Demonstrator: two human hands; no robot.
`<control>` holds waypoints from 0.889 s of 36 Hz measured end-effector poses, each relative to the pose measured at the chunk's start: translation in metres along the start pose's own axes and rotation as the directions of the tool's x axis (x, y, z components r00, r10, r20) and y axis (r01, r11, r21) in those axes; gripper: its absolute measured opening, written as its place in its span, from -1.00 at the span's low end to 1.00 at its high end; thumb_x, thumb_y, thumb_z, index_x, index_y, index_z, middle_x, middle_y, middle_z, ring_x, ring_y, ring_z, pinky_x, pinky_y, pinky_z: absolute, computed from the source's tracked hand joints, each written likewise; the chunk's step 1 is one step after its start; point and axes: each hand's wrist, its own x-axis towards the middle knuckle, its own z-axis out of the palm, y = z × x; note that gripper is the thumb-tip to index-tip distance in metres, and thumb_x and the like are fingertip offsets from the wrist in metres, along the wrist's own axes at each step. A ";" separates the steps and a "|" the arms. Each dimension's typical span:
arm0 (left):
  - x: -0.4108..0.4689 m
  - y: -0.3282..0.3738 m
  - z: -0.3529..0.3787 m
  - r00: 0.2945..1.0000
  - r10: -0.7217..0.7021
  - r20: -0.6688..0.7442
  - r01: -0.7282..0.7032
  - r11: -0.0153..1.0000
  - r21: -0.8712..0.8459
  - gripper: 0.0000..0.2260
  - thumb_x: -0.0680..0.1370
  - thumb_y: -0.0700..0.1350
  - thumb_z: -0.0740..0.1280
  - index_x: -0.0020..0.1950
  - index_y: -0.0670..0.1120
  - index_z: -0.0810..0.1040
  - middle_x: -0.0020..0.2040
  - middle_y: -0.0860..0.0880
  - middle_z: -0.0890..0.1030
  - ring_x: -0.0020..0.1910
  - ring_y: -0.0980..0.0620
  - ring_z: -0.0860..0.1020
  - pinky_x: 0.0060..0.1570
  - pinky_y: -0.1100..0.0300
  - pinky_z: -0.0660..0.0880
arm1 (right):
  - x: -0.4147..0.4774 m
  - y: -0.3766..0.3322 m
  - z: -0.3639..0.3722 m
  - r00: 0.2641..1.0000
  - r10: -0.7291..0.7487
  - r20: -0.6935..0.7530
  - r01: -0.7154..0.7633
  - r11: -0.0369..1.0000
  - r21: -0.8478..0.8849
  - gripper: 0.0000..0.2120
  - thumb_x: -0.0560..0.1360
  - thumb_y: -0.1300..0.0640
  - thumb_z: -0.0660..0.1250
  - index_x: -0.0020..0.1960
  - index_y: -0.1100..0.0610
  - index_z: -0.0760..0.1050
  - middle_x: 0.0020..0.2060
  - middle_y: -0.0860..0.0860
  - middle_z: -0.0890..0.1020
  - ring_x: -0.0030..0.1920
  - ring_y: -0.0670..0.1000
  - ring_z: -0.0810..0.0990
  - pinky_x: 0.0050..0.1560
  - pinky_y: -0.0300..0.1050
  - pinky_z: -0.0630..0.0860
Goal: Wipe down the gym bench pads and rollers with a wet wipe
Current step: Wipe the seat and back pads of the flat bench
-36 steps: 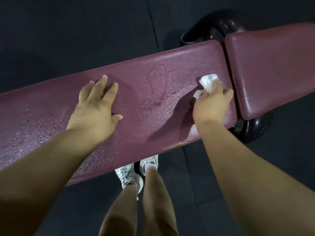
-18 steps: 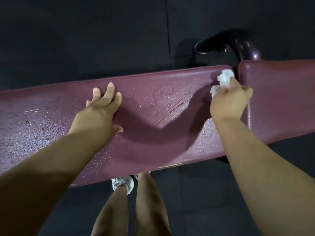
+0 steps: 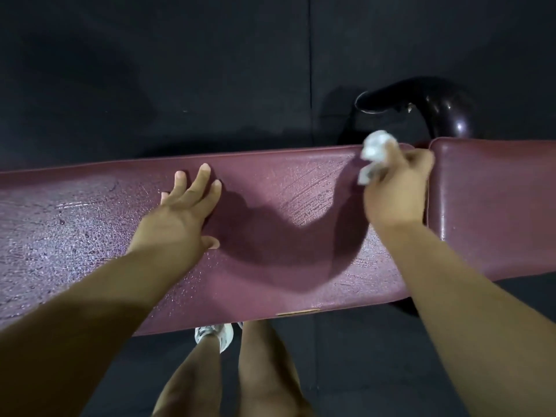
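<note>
A long maroon bench pad (image 3: 285, 224) stretches across the view, its surface streaked and beaded with moisture. A second maroon pad (image 3: 496, 212) adjoins it at the right. My right hand (image 3: 397, 188) grips a crumpled white wet wipe (image 3: 376, 152) at the long pad's far right corner, beside the gap between the pads. My left hand (image 3: 183, 212) rests flat on the long pad, fingers spread.
A dark curved metal frame tube (image 3: 436, 106) rises behind the gap between the pads. Black rubber floor tiles surround the bench. My legs and a white shoe (image 3: 215, 334) show below the pad's near edge.
My right hand has carried the wipe from the long pad's right end up to its far corner. My left hand has stayed planted on the pad.
</note>
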 end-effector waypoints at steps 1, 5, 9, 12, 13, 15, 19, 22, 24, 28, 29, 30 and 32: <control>0.000 0.000 0.000 1.000 0.001 0.000 -0.001 1.000 -0.004 -0.18 0.48 0.07 0.38 0.52 0.17 -0.13 0.31 0.29 -0.44 0.52 -0.11 -0.14 0.33 -0.10 0.28 | 0.006 -0.001 -0.001 0.997 0.066 -0.047 -0.065 0.997 0.037 -0.64 0.53 0.33 0.12 0.32 0.21 0.38 0.15 0.11 0.31 -0.11 -0.04 0.41 -0.11 -0.61 0.22; -0.001 0.001 0.000 1.000 0.006 -0.010 -0.006 1.000 -0.003 -0.19 0.49 0.05 0.37 0.53 0.15 -0.13 0.30 0.27 -0.45 0.52 -0.07 -0.18 0.38 -0.05 0.22 | -0.001 -0.035 0.020 0.993 0.028 -0.114 -0.026 1.000 0.018 -0.79 0.62 0.26 0.07 0.19 0.22 0.41 -0.13 -0.26 0.45 -0.28 -0.44 0.44 -0.28 -0.62 0.23; -0.002 -0.003 0.002 0.999 0.027 -0.044 -0.029 0.998 -0.055 -0.18 0.47 0.03 0.41 0.53 0.15 -0.09 0.33 0.30 -0.42 0.50 0.04 -0.23 0.42 0.01 0.14 | -0.045 -0.077 0.052 0.873 -0.437 0.217 0.433 0.899 0.071 -0.82 0.63 -0.09 0.08 -0.12 -0.08 0.30 -0.45 -0.24 0.57 -0.44 -0.17 0.50 -0.29 -0.30 0.41; -0.005 -0.007 0.003 0.993 0.046 -0.109 -0.058 0.992 -0.111 -0.19 0.43 0.02 0.45 0.53 0.14 0.02 0.40 0.34 -0.30 0.50 0.14 -0.20 0.41 0.04 0.18 | -0.051 -0.079 0.057 0.716 -0.568 0.406 0.591 0.803 0.080 -0.72 0.58 -0.22 0.08 -0.13 -0.03 0.27 -0.38 -0.01 0.62 -0.31 -0.01 0.54 -0.16 0.03 0.45; -0.005 -0.010 0.004 0.989 0.056 -0.136 -0.073 0.990 -0.122 -0.21 0.42 0.02 0.46 0.53 0.12 0.06 0.41 0.34 -0.25 0.49 0.18 -0.18 0.40 0.06 0.20 | -0.046 -0.076 0.052 0.723 -0.556 0.410 0.588 0.807 0.056 -0.71 0.57 -0.22 0.11 -0.11 -0.01 0.27 -0.35 0.01 0.61 -0.29 0.00 0.53 -0.17 0.01 0.43; -0.006 -0.015 0.004 0.982 0.071 -0.176 -0.094 0.988 -0.125 -0.25 0.43 -0.02 0.46 0.52 0.07 0.13 0.46 0.33 -0.17 0.47 0.24 -0.14 0.39 0.13 0.19 | -0.030 -0.066 0.039 0.810 -0.465 0.357 0.486 0.873 0.036 -0.74 0.55 -0.19 0.17 -0.10 0.00 0.31 -0.37 -0.03 0.58 -0.31 -0.07 0.52 -0.19 -0.11 0.40; -0.006 -0.033 0.002 0.974 0.085 -0.208 -0.104 0.991 -0.086 -0.28 0.43 -0.08 0.46 0.51 -0.01 0.18 0.54 0.15 -0.01 0.51 0.09 0.02 0.43 0.16 0.09 | -0.006 -0.033 0.021 0.984 -0.133 0.117 0.128 0.990 0.055 -0.95 0.57 0.09 0.18 -0.04 -0.05 0.35 -0.16 0.00 0.54 -0.23 0.06 0.58 -0.06 -0.03 0.49; -0.008 -0.053 -0.004 0.963 0.059 -0.263 -0.074 0.996 -0.048 -0.25 0.37 -0.08 0.51 0.49 -0.06 0.24 0.54 0.02 0.09 0.49 -0.06 0.05 0.44 -0.05 0.14 | -0.003 -0.036 0.020 0.999 0.032 0.011 -0.032 0.999 0.000 -0.65 0.48 0.33 0.09 0.23 0.17 0.41 0.15 0.04 0.32 -0.17 0.03 0.53 0.03 -0.12 0.49; -0.010 -0.065 -0.010 0.962 0.010 -0.274 -0.026 0.998 -0.055 -0.22 0.37 -0.07 0.51 0.50 -0.06 0.21 0.54 -0.01 0.07 0.49 -0.07 0.00 0.45 -0.07 0.12 | -0.014 -0.059 0.030 0.995 0.084 -0.048 -0.085 0.996 -0.003 -0.63 0.51 0.34 0.08 0.29 0.21 0.38 0.07 -0.11 0.32 -0.29 -0.18 0.45 -0.05 -0.36 0.39; -0.014 -0.088 -0.019 0.984 -0.064 -0.163 0.058 0.998 -0.037 -0.18 0.43 0.02 0.45 0.54 0.02 0.03 0.55 0.05 -0.11 0.50 0.00 -0.14 0.44 -0.04 0.12 | -0.066 -0.111 0.081 0.969 -0.239 0.056 0.243 0.967 -0.082 -0.79 0.60 0.14 0.11 0.21 0.05 0.38 -0.03 -0.23 0.52 -0.25 -0.08 0.53 0.09 -0.04 0.45; -0.014 -0.093 -0.020 0.988 -0.058 -0.145 0.054 0.998 -0.030 -0.17 0.43 0.04 0.44 0.54 0.04 0.01 0.54 0.08 -0.14 0.50 0.02 -0.16 0.44 -0.04 0.15 | -0.078 -0.122 0.093 0.923 -0.350 0.159 0.362 0.930 -0.056 -0.78 0.61 0.10 0.11 0.24 0.03 0.35 -0.05 -0.14 0.57 -0.16 0.01 0.56 0.06 0.02 0.46; -0.015 -0.098 -0.021 0.990 -0.045 -0.130 0.042 0.999 -0.024 -0.17 0.43 0.06 0.44 0.54 0.06 0.00 0.54 0.10 -0.15 0.50 0.04 -0.16 0.43 -0.05 0.18 | -0.091 -0.137 0.099 0.853 -0.433 0.293 0.454 0.891 -0.005 -0.72 0.59 0.13 0.13 0.30 0.06 0.31 0.07 -0.05 0.52 -0.06 0.08 0.54 0.04 0.02 0.46; -0.016 -0.105 -0.023 0.993 -0.018 -0.115 0.016 1.000 -0.017 -0.15 0.42 0.09 0.44 0.54 0.08 -0.01 0.54 0.14 -0.15 0.51 0.07 -0.16 0.41 -0.06 0.23 | -0.102 -0.148 0.107 0.723 -0.496 0.481 0.573 0.819 -0.016 -0.65 0.56 0.20 0.16 0.33 0.09 0.29 0.14 0.05 0.41 0.01 0.07 0.45 -0.02 -0.02 0.42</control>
